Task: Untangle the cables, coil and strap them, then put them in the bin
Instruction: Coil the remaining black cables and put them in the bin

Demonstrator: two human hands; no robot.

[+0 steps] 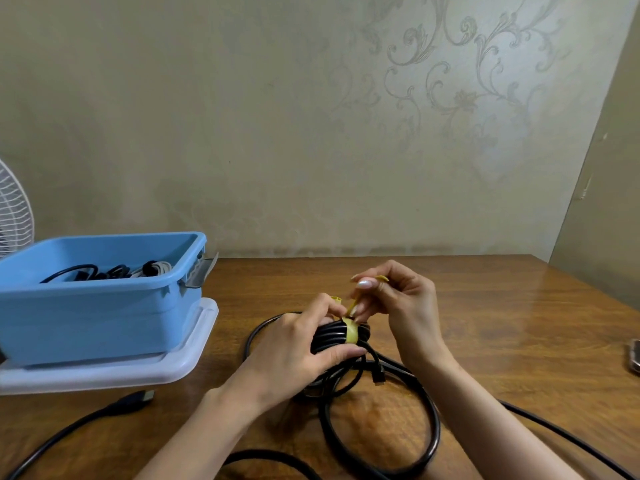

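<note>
A coil of black cable lies on the wooden table in front of me, with a yellow strap wrapped around its bunched strands. My left hand grips the bundle, thumb underneath and fingers over the top by the strap. My right hand pinches the strap's free yellow tail above the bundle. Loose loops of the same or another black cable spread toward me. The blue bin stands at the left and holds several coiled cables.
The bin sits on a white lid. A black cable with a plug runs along the table's near left. A white fan is behind the bin. A dark object lies at the right edge. A papered wall backs the table.
</note>
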